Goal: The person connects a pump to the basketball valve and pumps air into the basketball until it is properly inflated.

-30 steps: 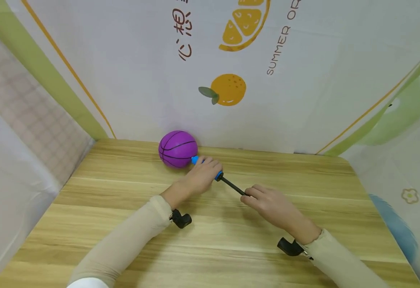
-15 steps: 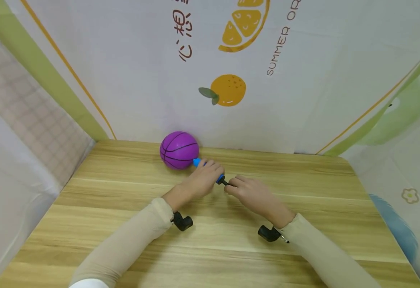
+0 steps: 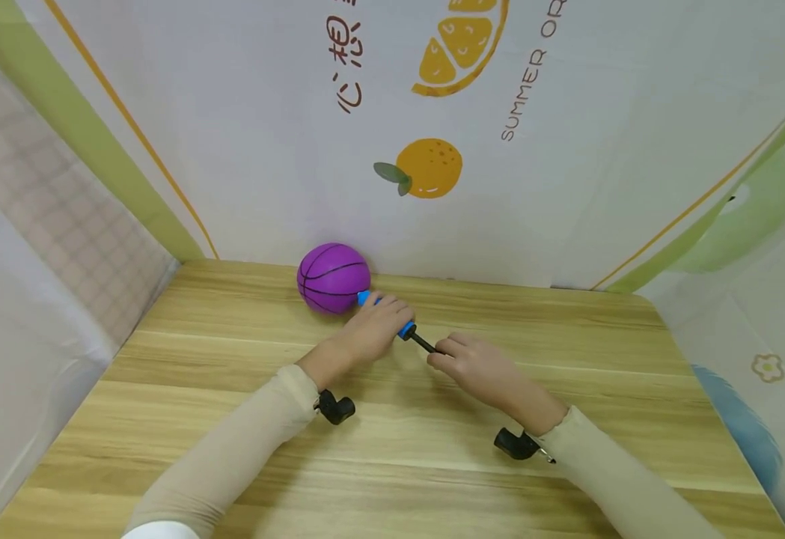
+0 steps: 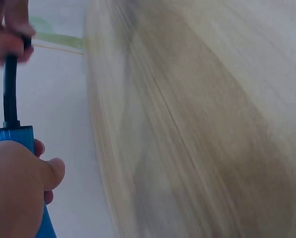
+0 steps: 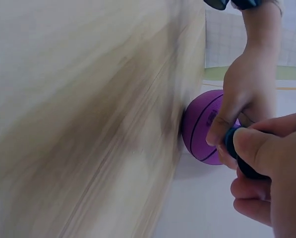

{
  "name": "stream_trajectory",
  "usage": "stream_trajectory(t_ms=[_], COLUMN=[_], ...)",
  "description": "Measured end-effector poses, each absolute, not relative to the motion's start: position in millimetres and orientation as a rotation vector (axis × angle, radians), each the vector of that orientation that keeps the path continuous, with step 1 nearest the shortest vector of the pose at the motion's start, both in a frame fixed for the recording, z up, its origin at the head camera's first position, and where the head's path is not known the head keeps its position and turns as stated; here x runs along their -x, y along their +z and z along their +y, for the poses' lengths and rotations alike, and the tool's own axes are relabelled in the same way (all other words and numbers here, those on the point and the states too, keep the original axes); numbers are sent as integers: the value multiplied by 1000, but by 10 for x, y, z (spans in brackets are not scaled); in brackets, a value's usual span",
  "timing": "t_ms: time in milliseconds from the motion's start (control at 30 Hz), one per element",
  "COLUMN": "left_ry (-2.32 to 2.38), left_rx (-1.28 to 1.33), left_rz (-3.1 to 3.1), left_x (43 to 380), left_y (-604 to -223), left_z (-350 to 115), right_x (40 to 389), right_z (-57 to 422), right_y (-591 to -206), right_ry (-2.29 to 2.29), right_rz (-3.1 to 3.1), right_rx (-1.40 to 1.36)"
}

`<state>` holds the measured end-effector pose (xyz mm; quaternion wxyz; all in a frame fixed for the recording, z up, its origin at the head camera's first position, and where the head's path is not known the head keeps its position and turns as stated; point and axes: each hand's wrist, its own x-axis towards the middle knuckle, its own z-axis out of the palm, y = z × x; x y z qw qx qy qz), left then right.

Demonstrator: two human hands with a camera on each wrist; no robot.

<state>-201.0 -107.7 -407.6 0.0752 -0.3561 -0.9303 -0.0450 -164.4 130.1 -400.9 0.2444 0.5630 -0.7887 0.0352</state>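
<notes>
A purple ball (image 3: 330, 275) with black basketball lines sits near the back edge of the table. My left hand (image 3: 370, 332) grips the blue barrel of a hand pump (image 4: 20, 135), whose blue tip meets the right side of the ball. A needle, if any, cannot be seen. From the barrel's other end a black rod (image 3: 423, 342) sticks out a short way. My right hand (image 3: 480, 372) holds the black handle (image 5: 251, 170) at the end of that rod, fingers curled round it. Part of the ball shows behind the left hand in the right wrist view.
The wood-grain table (image 3: 392, 479) carries the ball near a white cloth backdrop (image 3: 264, 150) printed with oranges and lettering. More cloth hangs at both sides. Each wrist wears a small black camera, such as the left one (image 3: 336, 408).
My right hand first moves in toward the left hand, sliding the rod into the barrel, then draws back slightly. My left hand and the ball shift only a little.
</notes>
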Motion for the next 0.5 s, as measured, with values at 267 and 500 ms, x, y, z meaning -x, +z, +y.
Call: stream_trajectory(t_ms=[267, 500], left_ry=[-162, -168], left_rx=[1073, 1039], left_rz=[-2801, -2839], left_x=[2013, 2003], left_y=[-4029, -4028], left_z=[-1098, -1053], right_x=[1460, 1435], right_z=[1631, 1716], right_y=[-3975, -3961], right_ry=[155, 182], right_rz=[-2133, -2125], right_rx=[-1565, -1556])
